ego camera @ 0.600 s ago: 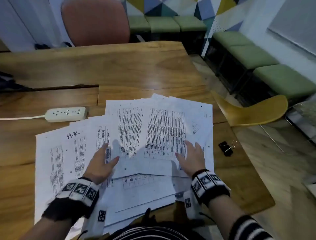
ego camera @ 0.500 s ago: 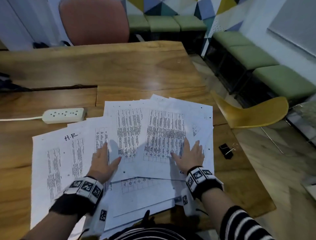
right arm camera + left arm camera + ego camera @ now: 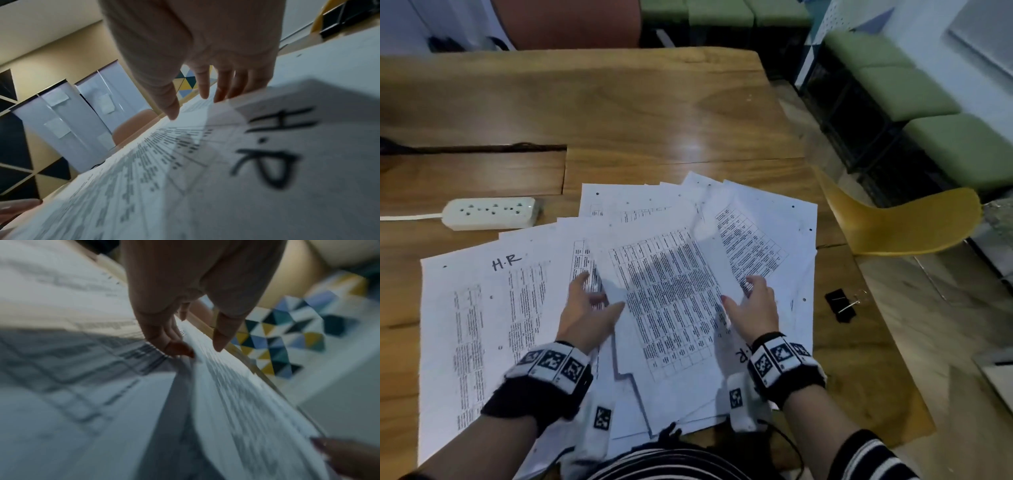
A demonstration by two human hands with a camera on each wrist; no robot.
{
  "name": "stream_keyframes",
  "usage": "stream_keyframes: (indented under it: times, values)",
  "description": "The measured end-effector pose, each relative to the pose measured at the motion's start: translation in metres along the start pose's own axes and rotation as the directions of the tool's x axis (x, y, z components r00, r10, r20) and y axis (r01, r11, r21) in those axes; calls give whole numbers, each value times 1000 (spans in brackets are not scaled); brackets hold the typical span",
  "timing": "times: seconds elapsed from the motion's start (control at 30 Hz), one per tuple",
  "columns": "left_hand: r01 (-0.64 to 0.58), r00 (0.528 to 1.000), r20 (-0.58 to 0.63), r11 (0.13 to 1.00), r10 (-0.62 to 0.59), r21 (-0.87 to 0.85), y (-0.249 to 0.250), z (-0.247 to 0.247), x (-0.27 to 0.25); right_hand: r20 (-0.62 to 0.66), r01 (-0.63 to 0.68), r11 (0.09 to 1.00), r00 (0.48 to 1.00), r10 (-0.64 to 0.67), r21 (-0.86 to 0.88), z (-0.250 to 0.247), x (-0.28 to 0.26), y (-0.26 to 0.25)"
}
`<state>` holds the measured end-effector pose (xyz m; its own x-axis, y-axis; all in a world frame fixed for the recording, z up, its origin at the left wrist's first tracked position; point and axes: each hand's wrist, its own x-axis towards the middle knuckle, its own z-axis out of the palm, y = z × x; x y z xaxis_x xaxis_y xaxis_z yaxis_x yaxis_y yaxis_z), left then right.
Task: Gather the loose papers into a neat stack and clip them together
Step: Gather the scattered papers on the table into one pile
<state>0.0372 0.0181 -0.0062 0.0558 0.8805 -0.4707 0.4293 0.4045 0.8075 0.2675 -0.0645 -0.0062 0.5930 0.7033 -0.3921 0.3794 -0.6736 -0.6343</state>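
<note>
Several loose printed papers (image 3: pixel 671 291) lie fanned over the near part of the wooden table (image 3: pixel 619 120). My left hand (image 3: pixel 599 294) is at the left edge of the middle sheets, fingertips against the edge and thumb over the top sheet. My right hand (image 3: pixel 739 294) is at their right edge, thumb on top and straight fingers beyond it. The left wrist view shows my left hand (image 3: pixel 197 347) on a raised, bowed sheet (image 3: pixel 236 394). From the right wrist, my right hand (image 3: pixel 191 105) touches a sheet marked "H.R" (image 3: pixel 273 146). A black binder clip (image 3: pixel 840 305) lies right of the papers.
A white power strip (image 3: pixel 489 213) with its cord lies left of the papers. A yellow chair (image 3: pixel 904 222) stands close to the table's right edge, near the clip. An orange chair (image 3: pixel 568 20) is at the far side, and green seats (image 3: pixel 914 96) line the wall.
Both hands have drawn inward, and the middle sheets have slid together and turned more upright between them. The clip has not moved.
</note>
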Motion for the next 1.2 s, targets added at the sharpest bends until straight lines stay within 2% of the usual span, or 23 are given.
stream_keyframes:
  times: [0.03, 0.07, 0.13, 0.17, 0.2, 0.27, 0.3, 0.33, 0.4, 0.43, 0.5, 0.53, 0.6, 0.67, 0.73, 0.87, 1.0, 1.1, 1.2]
  values:
    - [45, 998, 35, 997, -43, -60, 2, 1, 2, 78, -12, 1000, 997, 10, 23, 0, 2, -2]
    - [55, 996, 70, 997, -51, -46, 3, 3, 1, 157, -17, 999, 988, 12, 32, 0, 2, -4]
    - [-44, 992, 128, 980, 19, 192, 4, 6, -2, 286, -12, 1000, 958, 14, -11, 3, -1, -2]
    - [-116, 984, 162, 950, 70, 291, 3, 6, -4, 297, -2, 1000, 955, 5, -11, 5, -2, 2]
    - [-157, 975, 202, 927, 91, 341, 2, 5, -6, 263, -1, 1000, 965, -5, 24, 6, -4, 5]
    - [-174, 960, 272, 912, 73, 371, -2, 1, -8, 116, -14, 994, 993, 1, 107, 5, -8, 8]
    - [-175, 955, 290, 906, 61, 386, -5, -1, -8, 44, -5, 994, 999, 0, 112, 6, -8, 9]
    - [-182, 955, 290, 894, 62, 409, -6, -2, -9, 26, 1, 995, 1000, -3, 100, 5, -10, 8]
    - [-172, 979, 172, 882, 105, 439, -7, -6, -7, 86, -8, 994, 996, -1, 105, 8, -10, 7]
    - [-147, 989, 58, 886, 135, 440, -8, -10, -3, 139, -23, 994, 990, 8, 106, 10, -12, 7]
    - [-74, 973, -164, 891, 163, 447, -8, -22, 4, 171, -10, 999, 985, 1, 52, 13, -15, 10]
    - [2, 966, -229, 884, 119, 467, -9, -28, 7, 145, 12, 1000, 989, -15, 23, 14, -16, 11]
    - [110, 967, -252, 864, 20, 492, -12, -34, 9, 68, 53, 998, 996, -55, 22, 15, -18, 13]
    - [97, 982, -186, 900, -18, 425, -12, -31, 6, 4, 55, 997, 998, -55, 62, 19, -18, 12]
    - [65, 993, -114, 944, -30, 324, -10, -26, 1, 16, 41, 988, 999, -44, 149, 22, -17, 11]
    - [75, 997, -28, 978, -71, 195, -4, -21, -4, 135, 31, 976, 989, -61, 214, 15, -14, 9]
    - [44, 996, 75, 991, -53, 127, 2, -24, -12, 226, 29, 952, 969, -102, 306, 14, -18, 11]
    - [142, 973, 188, 990, -136, -21, 2, -33, -17, 276, -20, 910, 955, -105, 414, 9, -23, 13]
    - [244, 938, 276, 965, -210, -94, 3, -36, -20, 313, -27, 904, 942, -119, 426, 8, -24, 12]
